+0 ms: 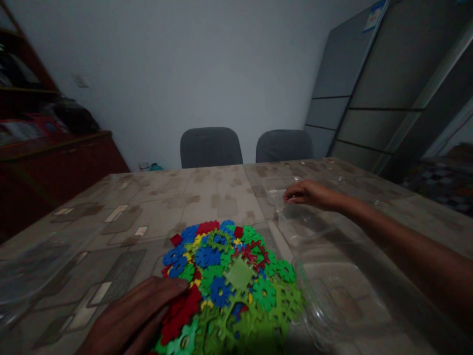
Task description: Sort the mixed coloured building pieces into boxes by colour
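Probably a living or dining room in a home, though the dim light leaves a small office possible. There is a long worktop [221,197] under a patterned cover, two grey padded chairs [210,147] against a bare wall [192,64], a dark red wooden sideboard [62,162], tall grey cabinets [373,98], and a heap of coloured toy pieces [229,276].

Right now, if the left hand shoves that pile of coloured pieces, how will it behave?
The pile of coloured pieces is loose and overlapping, so it would likely spread rather than slide whole. The pieces look thin, flat plastic: probably light and stiff, unlikely to roll.
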`<state>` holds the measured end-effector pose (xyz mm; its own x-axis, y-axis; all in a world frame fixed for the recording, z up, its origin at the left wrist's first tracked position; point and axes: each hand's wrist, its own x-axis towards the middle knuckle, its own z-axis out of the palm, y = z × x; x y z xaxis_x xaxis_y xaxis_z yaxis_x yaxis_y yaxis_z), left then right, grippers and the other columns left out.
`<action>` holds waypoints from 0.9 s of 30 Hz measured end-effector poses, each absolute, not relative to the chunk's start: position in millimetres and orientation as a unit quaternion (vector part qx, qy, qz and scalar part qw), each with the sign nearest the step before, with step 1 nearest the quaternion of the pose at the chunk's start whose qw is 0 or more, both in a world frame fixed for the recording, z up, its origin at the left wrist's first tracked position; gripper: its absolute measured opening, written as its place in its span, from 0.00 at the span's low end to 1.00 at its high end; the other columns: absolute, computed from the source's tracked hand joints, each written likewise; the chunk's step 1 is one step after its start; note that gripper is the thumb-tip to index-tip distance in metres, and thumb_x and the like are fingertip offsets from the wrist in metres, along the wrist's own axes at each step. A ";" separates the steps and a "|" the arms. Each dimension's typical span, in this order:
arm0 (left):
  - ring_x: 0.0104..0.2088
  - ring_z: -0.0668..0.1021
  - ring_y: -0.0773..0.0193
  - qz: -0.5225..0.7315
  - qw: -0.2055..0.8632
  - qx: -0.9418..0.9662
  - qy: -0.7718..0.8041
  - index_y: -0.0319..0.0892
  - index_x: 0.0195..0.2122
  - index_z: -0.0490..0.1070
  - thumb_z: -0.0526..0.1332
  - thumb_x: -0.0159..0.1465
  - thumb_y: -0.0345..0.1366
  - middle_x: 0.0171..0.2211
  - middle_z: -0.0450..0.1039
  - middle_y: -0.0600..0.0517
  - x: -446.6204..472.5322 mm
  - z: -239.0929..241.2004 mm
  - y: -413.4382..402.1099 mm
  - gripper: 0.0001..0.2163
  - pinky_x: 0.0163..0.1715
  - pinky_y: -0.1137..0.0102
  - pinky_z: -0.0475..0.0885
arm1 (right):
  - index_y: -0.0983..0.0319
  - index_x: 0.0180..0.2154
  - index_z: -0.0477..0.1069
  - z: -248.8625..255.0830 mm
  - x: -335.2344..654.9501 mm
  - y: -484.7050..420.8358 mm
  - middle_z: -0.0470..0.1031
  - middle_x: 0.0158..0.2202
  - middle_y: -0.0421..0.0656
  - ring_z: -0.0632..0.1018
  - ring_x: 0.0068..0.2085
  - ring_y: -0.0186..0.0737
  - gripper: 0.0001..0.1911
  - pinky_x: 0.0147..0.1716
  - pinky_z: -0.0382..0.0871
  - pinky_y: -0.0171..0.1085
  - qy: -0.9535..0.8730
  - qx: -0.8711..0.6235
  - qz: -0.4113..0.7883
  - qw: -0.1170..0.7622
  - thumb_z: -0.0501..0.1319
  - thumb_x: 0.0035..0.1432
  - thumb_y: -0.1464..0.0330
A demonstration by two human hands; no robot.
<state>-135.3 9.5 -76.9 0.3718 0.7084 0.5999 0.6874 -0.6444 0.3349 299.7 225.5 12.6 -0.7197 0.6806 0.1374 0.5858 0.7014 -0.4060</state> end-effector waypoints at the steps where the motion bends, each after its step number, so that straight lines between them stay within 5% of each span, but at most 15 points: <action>1: 0.47 0.82 0.63 0.370 0.013 0.828 0.421 0.58 0.56 0.72 0.53 0.71 0.48 0.49 0.80 0.58 -135.2 -76.5 9.4 0.15 0.55 0.73 0.73 | 0.62 0.35 0.78 12.2 300.3 227.1 0.79 0.31 0.45 0.76 0.32 0.40 0.19 0.31 0.66 0.36 -0.910 -0.351 0.173 0.139 0.58 0.61 0.54; 13: 0.48 0.82 0.62 0.362 0.018 0.825 0.434 0.57 0.55 0.73 0.54 0.71 0.48 0.50 0.80 0.57 -137.2 -80.1 8.0 0.15 0.56 0.71 0.73 | 0.64 0.36 0.78 11.7 304.3 237.4 0.78 0.31 0.44 0.75 0.32 0.39 0.12 0.32 0.66 0.36 -0.905 -0.375 0.162 0.121 0.60 0.58 0.62; 20: 0.48 0.82 0.64 0.362 0.011 0.829 0.426 0.57 0.55 0.72 0.53 0.71 0.47 0.50 0.80 0.58 -136.2 -77.5 8.4 0.15 0.57 0.73 0.71 | 0.62 0.46 0.77 8.3 304.6 241.7 0.78 0.43 0.49 0.76 0.35 0.39 0.17 0.35 0.67 0.37 -0.908 -0.387 0.097 0.129 0.62 0.54 0.72; 27: 0.47 0.82 0.65 0.361 0.001 0.833 0.419 0.58 0.56 0.72 0.54 0.71 0.47 0.49 0.80 0.59 -134.6 -74.4 9.7 0.14 0.54 0.75 0.72 | 0.62 0.38 0.80 3.9 300.3 239.9 0.82 0.36 0.47 0.80 0.35 0.42 0.10 0.37 0.70 0.37 -0.911 -0.391 0.074 0.103 0.61 0.55 0.74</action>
<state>-134.6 9.7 -74.4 0.3893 0.6990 0.5999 0.6970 -0.6493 0.3042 300.3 239.9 3.9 -0.6724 0.7286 0.1305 0.6981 0.6828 -0.2155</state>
